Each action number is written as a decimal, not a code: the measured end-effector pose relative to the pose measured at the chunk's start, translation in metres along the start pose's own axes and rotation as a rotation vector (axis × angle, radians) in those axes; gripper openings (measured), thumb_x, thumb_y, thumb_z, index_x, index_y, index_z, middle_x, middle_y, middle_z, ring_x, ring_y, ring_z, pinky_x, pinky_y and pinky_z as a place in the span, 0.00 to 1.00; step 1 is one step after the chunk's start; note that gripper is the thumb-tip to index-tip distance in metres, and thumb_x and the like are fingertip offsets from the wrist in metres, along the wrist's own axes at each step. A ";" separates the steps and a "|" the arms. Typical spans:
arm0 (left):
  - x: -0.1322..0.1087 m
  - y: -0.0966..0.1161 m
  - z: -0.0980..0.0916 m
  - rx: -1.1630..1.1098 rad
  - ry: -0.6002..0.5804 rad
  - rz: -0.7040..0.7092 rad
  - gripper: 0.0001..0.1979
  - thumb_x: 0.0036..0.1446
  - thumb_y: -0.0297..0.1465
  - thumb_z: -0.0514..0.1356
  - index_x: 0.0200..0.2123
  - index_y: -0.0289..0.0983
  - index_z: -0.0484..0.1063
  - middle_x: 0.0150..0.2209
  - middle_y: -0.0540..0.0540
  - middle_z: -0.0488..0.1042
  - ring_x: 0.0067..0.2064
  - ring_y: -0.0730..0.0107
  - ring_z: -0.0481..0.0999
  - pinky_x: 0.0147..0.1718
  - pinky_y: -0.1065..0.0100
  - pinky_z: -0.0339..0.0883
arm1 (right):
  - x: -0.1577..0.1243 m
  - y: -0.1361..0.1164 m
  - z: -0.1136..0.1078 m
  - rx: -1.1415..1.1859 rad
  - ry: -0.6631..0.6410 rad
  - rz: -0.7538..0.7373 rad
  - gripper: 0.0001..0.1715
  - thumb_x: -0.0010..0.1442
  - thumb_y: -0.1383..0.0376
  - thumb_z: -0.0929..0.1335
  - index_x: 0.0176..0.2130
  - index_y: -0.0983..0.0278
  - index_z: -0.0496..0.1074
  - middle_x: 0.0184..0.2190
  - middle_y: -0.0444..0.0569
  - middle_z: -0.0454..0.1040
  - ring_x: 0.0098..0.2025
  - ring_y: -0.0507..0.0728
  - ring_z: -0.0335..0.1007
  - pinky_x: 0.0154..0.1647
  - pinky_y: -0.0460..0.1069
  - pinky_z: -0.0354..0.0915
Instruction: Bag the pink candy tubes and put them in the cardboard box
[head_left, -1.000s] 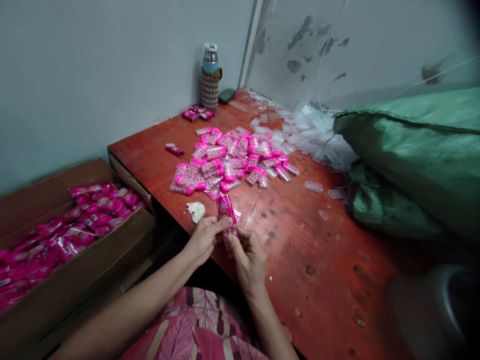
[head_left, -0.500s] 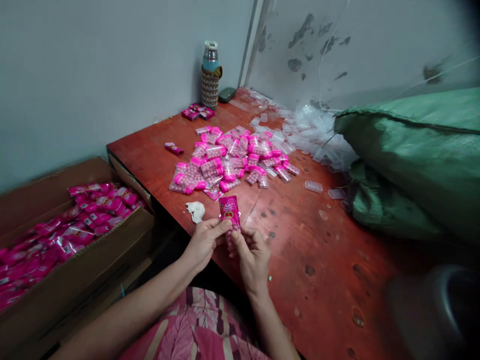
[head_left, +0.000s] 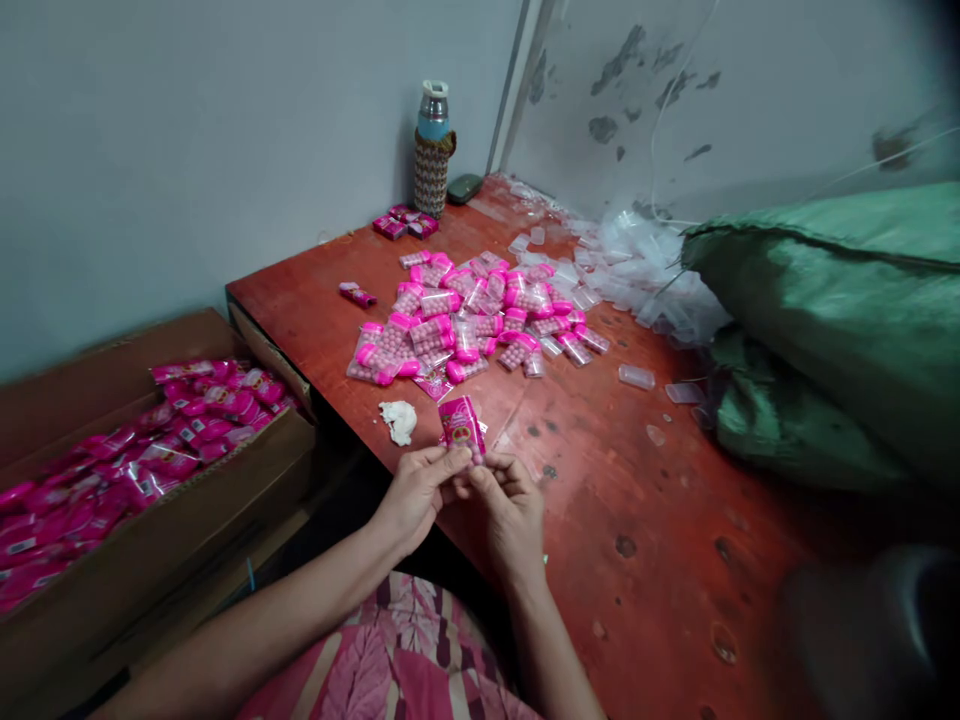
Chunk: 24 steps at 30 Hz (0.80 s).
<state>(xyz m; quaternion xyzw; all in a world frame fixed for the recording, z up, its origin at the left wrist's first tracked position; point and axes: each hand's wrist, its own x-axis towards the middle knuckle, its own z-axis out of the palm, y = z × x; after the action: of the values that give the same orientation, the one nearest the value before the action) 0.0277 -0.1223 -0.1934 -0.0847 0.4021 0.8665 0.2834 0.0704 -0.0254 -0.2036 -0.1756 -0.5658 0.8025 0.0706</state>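
Between my two hands, over the table's near edge, is a small glossy pink printed packet. Pink candy balls show at its lower end, partly covered by my fingers. My left hand pinches the packet's lower left side with thumb and fingers. Closed round its bottom end is my right hand, thumb close to the left thumb. Beyond them lies a heap of clear candy containers with bright pink caps and pink balls inside. A crumpled white scrap rests just left of the packet.
A cardboard box of filled pink packets stands at the left. On the red table are empty clear containers, a bottle in a knitted cover and small pink packs. Green sacks bulge at the right.
Fewer candy balls show below the packet, and its top now leans a little left. Both hands keep their hold. The whole view has shifted slightly.
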 end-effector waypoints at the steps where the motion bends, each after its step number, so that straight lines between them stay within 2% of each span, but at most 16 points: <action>1: -0.003 -0.001 0.000 -0.003 0.000 -0.003 0.08 0.46 0.30 0.63 0.24 0.29 0.72 0.22 0.49 0.70 0.24 0.79 0.67 0.25 0.75 0.64 | 0.002 -0.001 0.002 -0.004 0.011 0.001 0.08 0.51 0.65 0.69 0.33 0.63 0.68 0.26 0.42 0.72 0.26 0.49 0.68 0.29 0.44 0.66; 3: -0.010 0.003 -0.002 -0.011 0.013 0.017 0.07 0.47 0.29 0.62 0.24 0.29 0.72 0.23 0.48 0.71 0.26 0.77 0.70 0.29 0.73 0.66 | 0.005 -0.003 0.009 -0.010 -0.008 0.021 0.09 0.49 0.64 0.70 0.32 0.64 0.67 0.24 0.41 0.71 0.24 0.48 0.67 0.26 0.44 0.65; 5: -0.017 0.018 -0.011 -0.043 0.066 0.088 0.06 0.48 0.29 0.61 0.25 0.31 0.72 0.27 0.46 0.74 0.31 0.71 0.73 0.35 0.68 0.68 | 0.007 -0.005 0.015 -0.018 -0.061 0.043 0.10 0.49 0.64 0.70 0.32 0.64 0.67 0.23 0.41 0.71 0.22 0.49 0.66 0.23 0.44 0.64; 7: -0.024 0.041 -0.028 -0.091 0.187 0.235 0.07 0.50 0.32 0.60 0.30 0.33 0.72 0.35 0.44 0.76 0.39 0.65 0.74 0.42 0.61 0.66 | 0.007 -0.007 0.018 -0.035 -0.090 0.043 0.10 0.49 0.63 0.69 0.33 0.64 0.67 0.23 0.41 0.70 0.22 0.49 0.66 0.23 0.44 0.64; 9: -0.027 0.065 -0.051 -0.111 0.362 0.459 0.16 0.52 0.41 0.55 0.33 0.34 0.71 0.36 0.44 0.76 0.40 0.65 0.74 0.43 0.61 0.66 | 0.007 -0.008 0.016 -0.059 -0.087 0.029 0.10 0.50 0.62 0.69 0.33 0.64 0.66 0.21 0.41 0.70 0.21 0.49 0.66 0.22 0.44 0.64; 11: -0.024 0.081 -0.073 -0.006 0.483 0.635 0.20 0.53 0.45 0.52 0.40 0.36 0.70 0.37 0.44 0.76 0.41 0.64 0.74 0.44 0.59 0.65 | 0.008 -0.006 0.013 -0.088 -0.071 0.028 0.09 0.51 0.62 0.68 0.33 0.64 0.66 0.20 0.40 0.69 0.20 0.48 0.66 0.21 0.43 0.63; 12: -0.020 0.083 -0.081 0.115 0.511 0.673 0.20 0.53 0.44 0.52 0.44 0.39 0.67 0.37 0.45 0.76 0.41 0.63 0.74 0.45 0.56 0.64 | 0.009 -0.005 0.012 -0.103 -0.067 0.034 0.09 0.52 0.61 0.68 0.33 0.64 0.66 0.20 0.40 0.69 0.20 0.48 0.65 0.21 0.43 0.63; 14: -0.010 0.079 -0.090 0.535 0.563 0.759 0.20 0.53 0.40 0.54 0.48 0.39 0.65 0.42 0.44 0.75 0.45 0.60 0.72 0.49 0.53 0.60 | 0.009 -0.003 0.009 -0.128 -0.060 0.052 0.09 0.52 0.61 0.67 0.32 0.64 0.67 0.20 0.40 0.69 0.21 0.48 0.65 0.21 0.43 0.62; 16: 0.001 0.066 -0.090 1.120 0.512 0.817 0.19 0.51 0.38 0.57 0.46 0.37 0.69 0.50 0.42 0.69 0.53 0.56 0.63 0.54 0.53 0.51 | 0.006 0.000 0.007 -0.155 -0.057 0.067 0.10 0.52 0.60 0.67 0.33 0.64 0.67 0.22 0.41 0.70 0.21 0.48 0.65 0.21 0.43 0.62; 18: 0.012 0.053 -0.087 1.550 0.399 0.841 0.22 0.49 0.39 0.59 0.47 0.37 0.68 0.53 0.42 0.64 0.57 0.53 0.57 0.56 0.49 0.44 | 0.003 0.002 0.005 -0.197 -0.048 0.081 0.10 0.52 0.60 0.67 0.33 0.64 0.68 0.24 0.42 0.70 0.22 0.48 0.65 0.22 0.43 0.62; 21: 0.022 0.044 -0.086 1.825 0.365 0.822 0.15 0.54 0.36 0.54 0.45 0.40 0.70 0.51 0.45 0.68 0.56 0.58 0.58 0.56 0.48 0.42 | 0.001 0.005 -0.001 -0.267 -0.036 0.101 0.10 0.52 0.60 0.67 0.32 0.64 0.68 0.24 0.43 0.71 0.23 0.49 0.65 0.24 0.43 0.63; 24: 0.021 0.043 -0.087 1.849 0.383 0.825 0.14 0.56 0.36 0.52 0.44 0.40 0.70 0.49 0.46 0.70 0.55 0.60 0.60 0.56 0.48 0.44 | 0.001 0.005 -0.005 -0.304 -0.037 0.101 0.11 0.52 0.59 0.67 0.32 0.65 0.68 0.24 0.43 0.71 0.24 0.49 0.66 0.25 0.43 0.63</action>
<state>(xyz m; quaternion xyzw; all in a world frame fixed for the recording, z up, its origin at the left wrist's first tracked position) -0.0210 -0.2002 -0.2312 0.1744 0.9479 0.2201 -0.1506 0.0715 -0.0220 -0.2101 -0.1976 -0.6723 0.7133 -0.0076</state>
